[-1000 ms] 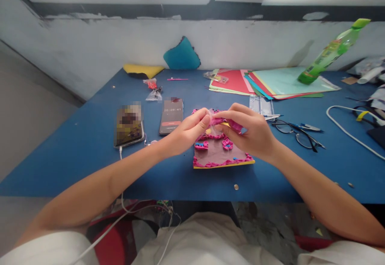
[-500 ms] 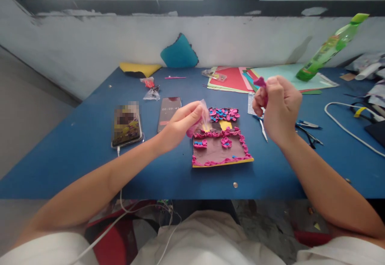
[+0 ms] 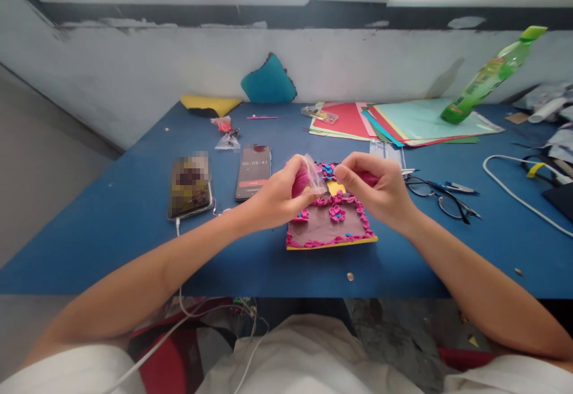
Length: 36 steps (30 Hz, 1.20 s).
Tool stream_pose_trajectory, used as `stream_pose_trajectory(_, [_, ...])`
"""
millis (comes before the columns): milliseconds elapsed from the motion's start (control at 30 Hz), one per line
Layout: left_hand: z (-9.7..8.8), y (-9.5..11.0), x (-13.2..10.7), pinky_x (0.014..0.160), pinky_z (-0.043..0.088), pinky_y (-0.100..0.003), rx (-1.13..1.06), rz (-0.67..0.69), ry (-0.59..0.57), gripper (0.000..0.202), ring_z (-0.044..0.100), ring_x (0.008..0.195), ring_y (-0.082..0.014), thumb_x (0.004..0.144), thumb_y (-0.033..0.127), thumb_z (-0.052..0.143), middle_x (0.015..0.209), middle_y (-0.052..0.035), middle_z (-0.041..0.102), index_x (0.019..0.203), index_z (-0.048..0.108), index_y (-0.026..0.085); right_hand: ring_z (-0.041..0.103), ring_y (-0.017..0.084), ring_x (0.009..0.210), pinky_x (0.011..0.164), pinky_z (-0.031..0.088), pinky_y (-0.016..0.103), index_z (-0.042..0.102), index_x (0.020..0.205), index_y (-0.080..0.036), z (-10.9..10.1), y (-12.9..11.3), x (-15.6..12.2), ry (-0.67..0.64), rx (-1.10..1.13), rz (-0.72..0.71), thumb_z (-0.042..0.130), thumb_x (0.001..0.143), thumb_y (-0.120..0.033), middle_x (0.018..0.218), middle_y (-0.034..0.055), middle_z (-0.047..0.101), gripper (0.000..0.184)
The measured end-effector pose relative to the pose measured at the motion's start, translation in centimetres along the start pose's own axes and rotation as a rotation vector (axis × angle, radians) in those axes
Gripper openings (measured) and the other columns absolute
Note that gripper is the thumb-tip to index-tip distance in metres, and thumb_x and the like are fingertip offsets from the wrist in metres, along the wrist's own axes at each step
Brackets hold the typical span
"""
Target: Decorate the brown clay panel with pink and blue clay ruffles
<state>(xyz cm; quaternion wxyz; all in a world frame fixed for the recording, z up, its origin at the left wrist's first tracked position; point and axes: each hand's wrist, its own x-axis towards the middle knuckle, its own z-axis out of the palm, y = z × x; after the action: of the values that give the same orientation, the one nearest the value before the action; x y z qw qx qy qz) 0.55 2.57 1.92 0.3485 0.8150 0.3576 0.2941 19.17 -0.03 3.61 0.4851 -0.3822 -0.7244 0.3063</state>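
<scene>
My left hand point(image 3: 286, 191) is closed on a small clear plastic bag point(image 3: 316, 176) with pink clay in it. Just to its right, my right hand point(image 3: 378, 188) is closed round a piece of pink clay point(image 3: 369, 178), most of it hidden by the fingers. Both hands hover over a brown panel point(image 3: 320, 227) with a yellow edge, lying on the blue table. Pink clay bits border the panel, and a pink clay flower point(image 3: 337, 214) with a blue centre sits on it. Pink and blue clay petals point(image 3: 329, 171) cover its far end, partly hidden by my hands.
Left of the panel lie a phone showing a timer point(image 3: 253, 167) and a second phone point(image 3: 190, 188) on a cable. Eyeglasses point(image 3: 447, 197) rest at the right. Coloured paper sheets point(image 3: 344, 120) and a leaning green bottle point(image 3: 492, 77) are at the back.
My right hand has come down and left with the pink clay, close to my left hand. My left hand has turned the bag so its opening faces right.
</scene>
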Motion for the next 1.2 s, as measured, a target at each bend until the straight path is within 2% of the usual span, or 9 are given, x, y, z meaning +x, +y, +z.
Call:
stream_pose_trajectory(100, [0.3, 0.0, -0.2, 0.063, 0.038, -0.027, 0.144, -0.003, 0.05, 0.022, 0.049, 0.07, -0.0144, 0.084, 0.036, 0.052, 0.078, 0.0001, 0.051, 0.087, 0.037, 0.02, 0.029, 0.004, 0.04, 0.037, 0.024, 0.019, 0.059, 0.082, -0.016, 0.2, 0.3, -0.2, -0.086, -0.05, -0.027, 0.057, 0.087, -0.033, 0.049, -0.0074, 0.045, 0.018])
stream_pose_trajectory(233, [0.8, -0.2, -0.6, 0.061, 0.038, -0.028, 0.329, 0.037, 0.085, 0.02, 0.055, 0.072, -0.0183, 0.086, 0.035, 0.045, 0.079, -0.0019, 0.054, 0.096, 0.035, 0.021, 0.03, 0.005, 0.042, 0.042, 0.03, 0.018, 0.063, 0.1, -0.014, 0.5, 1.1, -0.4, -0.218, -0.169, -0.107, 0.05, 0.089, -0.023, 0.05, -0.0065, 0.05, 0.02])
stream_pose_trajectory(400, [1.3, 0.0, -1.0, 0.055, 0.036, -0.026, 0.592, 0.055, 0.158, 0.025, 0.06, 0.071, -0.0203, 0.08, 0.021, 0.044, 0.081, -0.0035, 0.059, 0.103, 0.034, 0.021, 0.028, 0.004, 0.044, 0.045, 0.028, 0.017, 0.062, 0.088, -0.013, 0.6, 0.9, -0.8, -0.305, -0.298, -0.214, 0.047, 0.088, -0.017, 0.049, -0.0089, 0.037, 0.015])
stream_pose_trajectory(567, [1.5, 0.5, -1.2, 0.055, 0.037, -0.026, 0.645, 0.039, 0.1, 0.022, 0.06, 0.072, -0.0203, 0.077, 0.014, 0.043, 0.082, -0.0046, 0.062, 0.097, 0.041, 0.02, 0.029, 0.005, 0.049, 0.047, 0.027, 0.018, 0.052, 0.068, -0.016, -0.2, 0.1, -0.2, -0.565, -0.132, -0.091, 0.048, 0.087, -0.02, 0.056, -0.0067, 0.035, 0.02])
stream_pose_trajectory(667, [0.9, 0.2, -0.8, 0.062, 0.042, -0.029, 0.625, 0.042, 0.183, 0.017, 0.059, 0.075, -0.0206, 0.081, 0.02, 0.048, 0.083, -0.0054, 0.06, 0.096, 0.042, 0.019, 0.032, 0.007, 0.051, 0.045, 0.029, 0.019, 0.057, 0.085, -0.016, -0.6, 0.4, 0.5, -0.506, 0.19, 0.129, 0.047, 0.088, -0.027, 0.06, -0.0055, 0.036, 0.016])
stream_pose_trajectory(767, [-0.1, -0.6, 0.1, 0.075, 0.045, -0.034, 0.587, 0.023, 0.323, 0.024, 0.056, 0.087, -0.0227, 0.082, 0.025, 0.051, 0.095, -0.01, 0.057, 0.101, 0.04, 0.017, 0.037, 0.009, 0.052, 0.045, 0.032, 0.021, 0.054, 0.108, -0.017, -0.7, 1.0, 0.8, -0.392, 0.474, 0.268, 0.05, 0.085, -0.028, 0.062, -0.0052, 0.038, 0.026])
stream_pose_trajectory(933, [-0.7, -1.6, 0.9, 0.09, 0.042, -0.037, 0.457, 0.034, 0.314, 0.025, 0.052, 0.099, -0.0219, 0.08, 0.014, 0.046, 0.103, -0.012, 0.054, 0.104, 0.04, 0.014, 0.05, 0.009, 0.06, 0.05, 0.042, 0.02, 0.053, 0.113, -0.015, -0.3, 1.1, 0.6, -0.426, 0.456, 0.274, 0.058, 0.087, -0.031, 0.071, -0.0014, 0.054, 0.031])
stream_pose_trajectory(1067, [-0.4, -1.1, 0.5, 0.083, 0.042, -0.033, 0.383, 0.117, 0.273, 0.022, 0.051, 0.093, -0.0191, 0.078, 0.013, 0.045, 0.099, -0.0095, 0.054, 0.1, 0.042, 0.014, 0.06, 0.012, 0.071, 0.055, 0.048, 0.022, 0.048, 0.118, -0.016, -0.2, 1.1, 0.3, -0.464, 0.471, 0.244, 0.058, 0.087, -0.039, 0.085, 0.0034, 0.061, 0.039])
stream_pose_trajectory(1200, [-0.5, -0.1, 0.1, 0.059, 0.036, -0.026, 0.29, 0.109, 0.227, 0.011, 0.041, 0.062, -0.012, 0.076, 0.016, 0.051, 0.069, 0.0024, 0.044, 0.08, 0.041, 0.019, 0.051, 0.009, 0.057, 0.051, 0.041, 0.022, 0.051, 0.104, -0.017, -0.5, 1.1, 0.2, -0.356, 0.433, 0.167, 0.038, 0.096, -0.045, 0.07, -0.0013, 0.053, 0.031])
